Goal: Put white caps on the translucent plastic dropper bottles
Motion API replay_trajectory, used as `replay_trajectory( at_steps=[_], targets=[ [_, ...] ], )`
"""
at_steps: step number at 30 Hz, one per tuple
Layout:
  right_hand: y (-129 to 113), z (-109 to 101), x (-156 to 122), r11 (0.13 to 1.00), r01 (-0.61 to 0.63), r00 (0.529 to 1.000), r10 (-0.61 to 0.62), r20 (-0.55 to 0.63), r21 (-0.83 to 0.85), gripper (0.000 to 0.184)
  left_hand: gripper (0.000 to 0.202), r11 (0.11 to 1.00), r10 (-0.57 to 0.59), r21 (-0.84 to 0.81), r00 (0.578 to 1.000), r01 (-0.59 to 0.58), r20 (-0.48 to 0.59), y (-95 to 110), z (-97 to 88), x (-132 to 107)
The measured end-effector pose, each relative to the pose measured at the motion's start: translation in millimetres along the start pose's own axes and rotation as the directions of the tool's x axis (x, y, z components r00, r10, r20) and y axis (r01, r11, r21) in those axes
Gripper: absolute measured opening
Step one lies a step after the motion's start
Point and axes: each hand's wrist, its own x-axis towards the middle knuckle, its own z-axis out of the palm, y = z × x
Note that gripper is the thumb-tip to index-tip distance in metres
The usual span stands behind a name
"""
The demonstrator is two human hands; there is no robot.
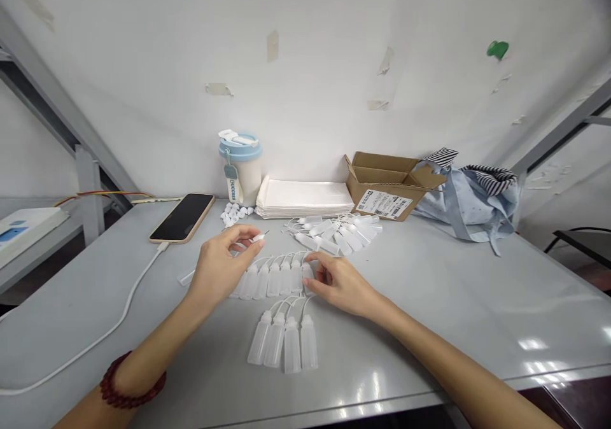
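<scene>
Between the thumb and forefinger of my left hand (222, 260) is a small white needle-tip cap (259, 237) with a thin dark needle pointing up and right. My right hand (338, 282) has its thumb and forefinger curled at the right end of a row of translucent squeeze bottles (273, 279), closed around the end bottle (307, 271). My left fingers partly cover the row's left end. Nearer to me lies a small group of similar bottles (291, 346) with thin white tubes at their tops. Behind my right hand is a loose pile of bottles (346, 232).
Small white caps (235, 214) lie by a blue-lidded cup (245, 174). White envelopes (305, 196), an open cardboard box (386, 190) and a blue bag (470, 200) line the wall. A phone (184, 218) with a white cable (128, 302) lies left.
</scene>
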Motion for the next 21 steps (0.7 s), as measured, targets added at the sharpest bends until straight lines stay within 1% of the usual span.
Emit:
replay_trajectory(
  at_steps=[9,15,17,21],
  targets=[
    [-0.3,2.1,2.6,0.997,-0.079,0.995,0.079,-0.058,-0.003,0.022,0.024,0.997,-0.017,-0.078,1.0,0.018,0.018,1.4,2.6,-2.8],
    [3.4,0.5,4.4,0.983,-0.186,0.974,0.183,-0.135,-0.009,0.011,0.025,0.997,-0.038,-0.066,0.999,0.04,0.034,3.8,2.3,-4.3],
    [4.8,-0.1,5.0,0.977,-0.213,0.966,0.209,-0.153,-0.013,0.012,0.025,0.997,-0.04,-0.065,0.998,0.043,0.041,3.5,2.3,-4.4],
    [6.1,-0.8,6.0,0.967,-0.254,0.953,0.246,-0.178,-0.024,0.022,0.025,0.997,-0.036,-0.067,0.998,0.039,0.053,2.5,3.8,-4.1]
  ],
)
